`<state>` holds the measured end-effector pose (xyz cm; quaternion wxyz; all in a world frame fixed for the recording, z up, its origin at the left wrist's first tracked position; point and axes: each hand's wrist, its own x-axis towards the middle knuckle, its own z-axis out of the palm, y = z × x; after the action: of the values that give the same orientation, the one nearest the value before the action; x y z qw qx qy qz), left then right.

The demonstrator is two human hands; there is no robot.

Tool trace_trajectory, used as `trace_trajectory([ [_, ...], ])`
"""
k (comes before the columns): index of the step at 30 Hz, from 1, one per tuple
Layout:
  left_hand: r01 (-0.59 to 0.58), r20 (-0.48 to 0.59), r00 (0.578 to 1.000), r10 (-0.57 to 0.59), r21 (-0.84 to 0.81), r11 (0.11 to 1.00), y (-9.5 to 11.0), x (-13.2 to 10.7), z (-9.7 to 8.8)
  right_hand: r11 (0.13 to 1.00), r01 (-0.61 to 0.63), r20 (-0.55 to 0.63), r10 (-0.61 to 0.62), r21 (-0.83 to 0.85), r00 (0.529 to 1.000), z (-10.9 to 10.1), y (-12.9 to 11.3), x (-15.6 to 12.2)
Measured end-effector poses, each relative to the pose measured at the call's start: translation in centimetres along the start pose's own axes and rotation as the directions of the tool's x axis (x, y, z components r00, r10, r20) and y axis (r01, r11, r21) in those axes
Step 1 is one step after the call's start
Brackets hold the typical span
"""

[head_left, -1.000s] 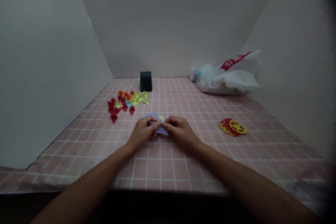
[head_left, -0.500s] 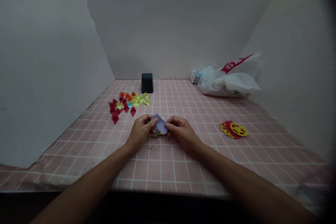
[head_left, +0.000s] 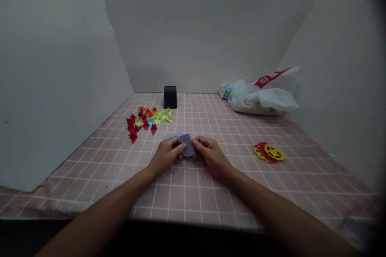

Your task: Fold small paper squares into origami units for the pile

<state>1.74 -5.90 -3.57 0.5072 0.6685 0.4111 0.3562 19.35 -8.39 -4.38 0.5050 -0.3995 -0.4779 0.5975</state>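
Pink tabletop (head_left: 183, 196), hands (head_left: 165, 154) (head_left: 213, 156) angled inward, purple paper (head_left: 188, 144) between

The surface (head_left: 90, 164) is enclosed on three sides by plain, pale grey walls: a left wall (head_left: 54, 80), a back wall (head_left: 199, 28) and a right wall (head_left: 337, 76). It is covered in dull pink, crossed by a grid of white lines. Below its front edge, the space (head_left: 169, 243) is lost in darkness. The scene is dimly lit, and a faint shadow (head_left: 147, 75) is cast low on the back wall, towards its left end.
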Motion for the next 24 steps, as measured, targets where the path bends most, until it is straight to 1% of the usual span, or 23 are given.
trace_trajectory([
  [5, -0.002, 0.03, 1.0, 0.001, 0.025, 1.0, -0.07, 0.12, -0.06, 0.997, 0.009, 0.01, -0.008, -0.073, 1.0, -0.1, 0.06, -0.06],
  [10, -0.012, 0.063, 0.998, 0.008, 0.07, 0.997, -0.13, 0.14, -0.05, 0.996, 0.001, 0.003, -0.001, -0.092, 1.0, -0.12, 0.02, -0.02],
  [13, -0.023, 0.063, 0.998, 0.016, 0.109, 0.994, 0.04, -0.02, 0.0, 0.995, -0.002, 0.004, 0.003, -0.1, 1.0, -0.13, 0.13, 0.06],
  [18, -0.025, 0.061, 0.998, 0.017, 0.124, 0.992, 0.32, -0.18, 0.06, 0.99, 0.002, -0.028, -0.006, -0.143, 1.0, -0.12, 0.29, 0.02],
  [21, -0.034, 0.05, 0.998, 0.027, 0.135, 0.99, 0.39, -0.19, 0.08, 0.985, 0.006, -0.022, -0.01, -0.172, 1.0, -0.04, 0.07, -0.11],
  [24, -0.034, 0.037, 0.999, 0.029, 0.13, 0.991, 0.45, -0.19, 0.12, 0.988, 0.016, -0.017, -0.019, -0.152, 1.0, 0.04, -0.16, -0.16],
])
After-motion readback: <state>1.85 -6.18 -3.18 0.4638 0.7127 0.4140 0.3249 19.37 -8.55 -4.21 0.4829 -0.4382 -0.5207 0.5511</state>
